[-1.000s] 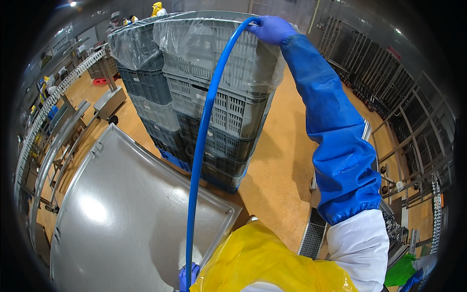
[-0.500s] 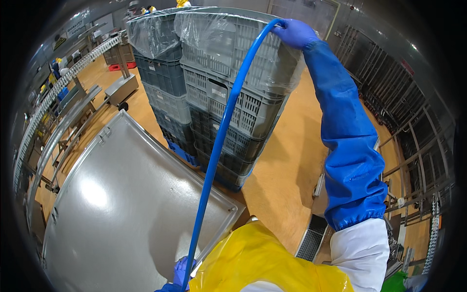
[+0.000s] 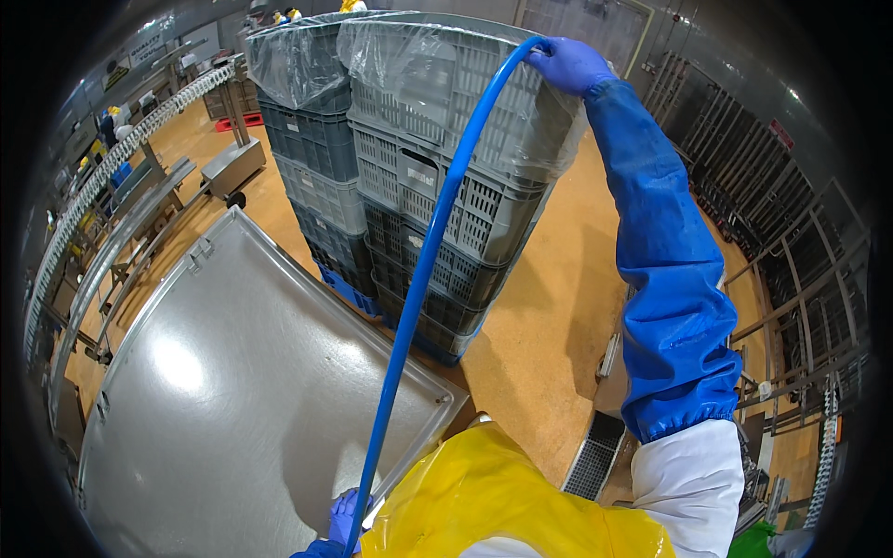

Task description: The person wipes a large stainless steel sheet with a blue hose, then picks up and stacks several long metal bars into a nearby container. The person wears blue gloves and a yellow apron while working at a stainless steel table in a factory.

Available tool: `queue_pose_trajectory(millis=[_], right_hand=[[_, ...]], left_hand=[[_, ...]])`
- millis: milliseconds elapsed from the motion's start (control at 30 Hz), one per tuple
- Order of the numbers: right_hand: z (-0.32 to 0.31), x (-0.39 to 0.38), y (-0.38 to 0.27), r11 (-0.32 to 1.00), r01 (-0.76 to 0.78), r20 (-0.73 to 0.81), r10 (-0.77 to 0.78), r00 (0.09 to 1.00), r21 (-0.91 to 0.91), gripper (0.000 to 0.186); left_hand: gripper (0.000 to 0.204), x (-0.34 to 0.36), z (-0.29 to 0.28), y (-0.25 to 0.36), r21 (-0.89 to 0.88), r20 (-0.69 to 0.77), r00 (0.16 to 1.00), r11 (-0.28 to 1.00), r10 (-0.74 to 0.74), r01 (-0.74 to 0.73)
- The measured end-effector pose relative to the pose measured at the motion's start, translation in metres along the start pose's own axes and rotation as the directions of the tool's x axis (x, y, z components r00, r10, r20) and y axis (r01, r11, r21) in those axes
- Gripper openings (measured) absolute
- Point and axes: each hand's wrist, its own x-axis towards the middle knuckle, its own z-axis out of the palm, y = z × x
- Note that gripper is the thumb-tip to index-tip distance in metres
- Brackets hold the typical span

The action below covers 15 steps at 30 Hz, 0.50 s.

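Note:
My right hand (image 3: 565, 61), in a purple glove and blue sleeve cover, is closed on the upper end of an arched blue hose (image 3: 430, 244) beside the rim of the top crate. The hose runs down to the lower edge. My left hand (image 3: 345, 513), also gloved, has curled fingers at the edge of a steel cover (image 3: 205, 400), right beside the hose; what it grips is partly hidden. Stacked grey crates (image 3: 428, 177) stand in front of me, clear plastic liners (image 3: 293, 70) draped over the top ones.
Steel rails and a white coil conveyor (image 3: 112, 167) run along the left. A red pallet (image 3: 237, 122) and distant workers in yellow (image 3: 113, 119) are behind. Steel racks (image 3: 716, 167) line the right wall. A floor drain grate (image 3: 593, 460) lies on the orange floor.
The crates, my right hand and the hose sit farther right in the picture, as the view has shifted. The right hand keeps its grip near the same crate rim.

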Motion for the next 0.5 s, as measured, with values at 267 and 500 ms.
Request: queue_pose_trajectory(millis=[267, 500], right_hand=[[0.001, 0.0, 0.0, 1.0, 0.015, -0.014, -0.015, 1.0, 0.016, 0.039], [0.002, -0.004, 0.006, 0.997, 0.047, -0.021, -0.046, 0.999, 0.067, 0.039]], left_hand=[[0.081, -0.029, 0.06, -0.043, -0.253, 0.123, 0.985, 0.955, -0.123, 0.151], [0.071, -0.014, 0.032, -0.02, -0.082, 0.0, 1.0, 0.997, -0.016, 0.016]])
